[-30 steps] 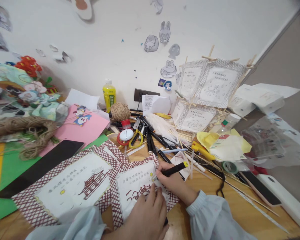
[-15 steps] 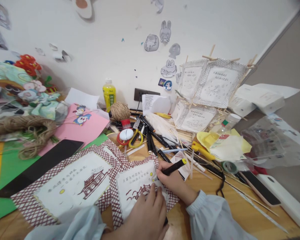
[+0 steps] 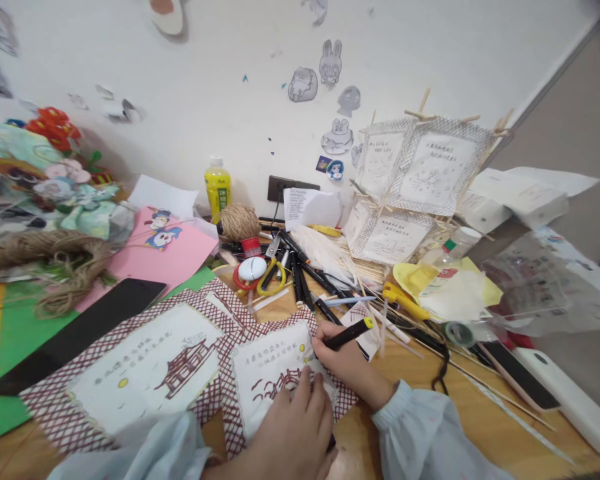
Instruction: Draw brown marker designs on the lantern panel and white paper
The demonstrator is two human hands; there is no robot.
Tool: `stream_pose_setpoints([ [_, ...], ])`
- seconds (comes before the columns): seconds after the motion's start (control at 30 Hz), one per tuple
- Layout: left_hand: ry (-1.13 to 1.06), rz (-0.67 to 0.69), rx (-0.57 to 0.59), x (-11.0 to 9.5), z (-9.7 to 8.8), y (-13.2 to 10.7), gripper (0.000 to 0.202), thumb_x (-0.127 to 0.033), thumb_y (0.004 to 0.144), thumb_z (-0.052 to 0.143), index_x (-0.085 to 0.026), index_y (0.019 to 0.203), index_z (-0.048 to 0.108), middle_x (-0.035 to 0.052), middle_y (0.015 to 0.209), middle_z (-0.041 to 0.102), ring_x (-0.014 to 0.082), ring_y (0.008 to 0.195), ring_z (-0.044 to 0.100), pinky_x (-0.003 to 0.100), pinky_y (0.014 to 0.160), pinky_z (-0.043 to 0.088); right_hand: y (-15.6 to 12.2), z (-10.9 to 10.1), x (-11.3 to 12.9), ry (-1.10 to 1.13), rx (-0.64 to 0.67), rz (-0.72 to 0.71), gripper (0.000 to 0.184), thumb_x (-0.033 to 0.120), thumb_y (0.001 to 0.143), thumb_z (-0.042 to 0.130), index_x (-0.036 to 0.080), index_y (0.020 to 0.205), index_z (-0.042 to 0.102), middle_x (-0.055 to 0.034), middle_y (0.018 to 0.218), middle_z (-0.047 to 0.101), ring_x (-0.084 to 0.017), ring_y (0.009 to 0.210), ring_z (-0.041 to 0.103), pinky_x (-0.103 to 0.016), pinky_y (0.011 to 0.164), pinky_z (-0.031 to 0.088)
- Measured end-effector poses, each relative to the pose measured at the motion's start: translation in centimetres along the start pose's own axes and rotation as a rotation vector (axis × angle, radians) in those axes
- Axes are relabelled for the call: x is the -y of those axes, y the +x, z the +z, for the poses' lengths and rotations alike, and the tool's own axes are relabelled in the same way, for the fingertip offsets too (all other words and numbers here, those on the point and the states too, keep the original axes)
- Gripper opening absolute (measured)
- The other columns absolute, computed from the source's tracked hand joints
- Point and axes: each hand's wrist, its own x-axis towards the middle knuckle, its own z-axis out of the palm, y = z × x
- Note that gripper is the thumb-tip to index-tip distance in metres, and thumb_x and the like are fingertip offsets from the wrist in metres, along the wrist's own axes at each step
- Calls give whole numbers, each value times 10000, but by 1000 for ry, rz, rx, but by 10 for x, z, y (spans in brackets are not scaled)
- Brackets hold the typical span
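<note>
My right hand [image 3: 343,367] is closed round a black marker with a yellow end [image 3: 349,335], its tip down on a white paper panel [image 3: 273,373] with a dark red lattice border and a partly coloured drawing. My left hand [image 3: 293,430] lies flat on the lower part of that same panel, fingers stretched out, pressing it to the wooden table [image 3: 480,427]. A second, larger panel [image 3: 145,370] with a red building drawing lies just to the left. Both sleeves are pale blue.
Black markers [image 3: 300,277], yellow scissors [image 3: 273,280], a twine ball [image 3: 239,223] and a yellow bottle [image 3: 219,190] crowd the middle. A stick-and-paper lantern [image 3: 420,180] stands at the right, a black ruler [image 3: 80,333] on coloured card at the left, a phone [image 3: 520,377] by the right edge.
The marker's yellow end has tilted slightly left as my right hand works on the panel. My left hand stays put.
</note>
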Motion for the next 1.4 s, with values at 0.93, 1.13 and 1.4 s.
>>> stream_pose_setpoints([
  [0.93,-35,-12,53,-1,-8,0,568,-471,958,364,-64,1334,488,253,1382,449,420,1305,375,509,861,498,-2,-2,6,-4,104,-49,113,213,796,575,180,689,564,19,649,552,-134,612,499,-233,576,380],
  [1.13,-21,-21,52,-1,-5,1,574,-479,957,372,-68,1341,481,258,1380,445,429,1313,364,529,866,512,-1,-1,3,9,92,-67,125,233,794,565,181,681,555,18,643,545,-134,607,492,-232,573,383],
  [1.4,10,-12,21,-2,0,0,572,-474,957,376,-58,1337,481,271,1364,459,437,1301,377,527,843,530,-2,-1,2,20,95,-110,115,203,801,561,182,688,553,27,646,544,-126,610,497,-221,579,389],
])
